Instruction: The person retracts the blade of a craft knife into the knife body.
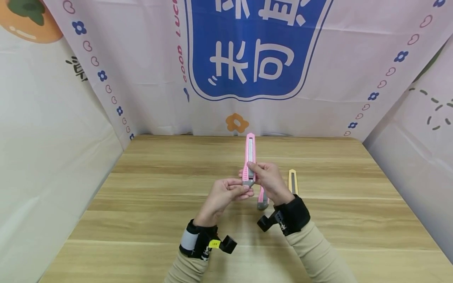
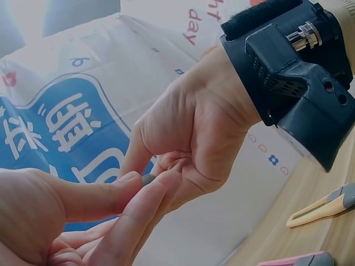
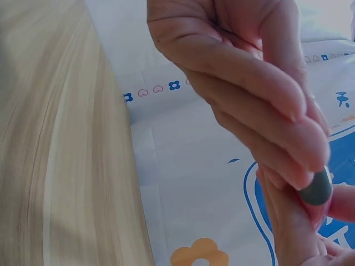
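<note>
Both hands hold a pink utility knife (image 1: 249, 151) upright above the table, its grey end down. The left hand (image 1: 223, 196) pinches that grey end between thumb and fingers. Higher up, the right hand (image 1: 272, 182) grips the knife's lower body from the right, thumb across its front. In the left wrist view, only a bit of the grey end (image 2: 147, 179) shows between the fingertips. The right wrist view also shows the grey end (image 3: 316, 189) at the fingertips; most of the knife is hidden there.
A second pink utility knife (image 1: 263, 198) lies on the wooden table (image 1: 159, 204), partly behind the right hand. To its right lies a yellow utility knife (image 1: 293, 182), its lower part covered by the right wrist. Printed cloth (image 1: 155, 106) hangs along the table's back edge.
</note>
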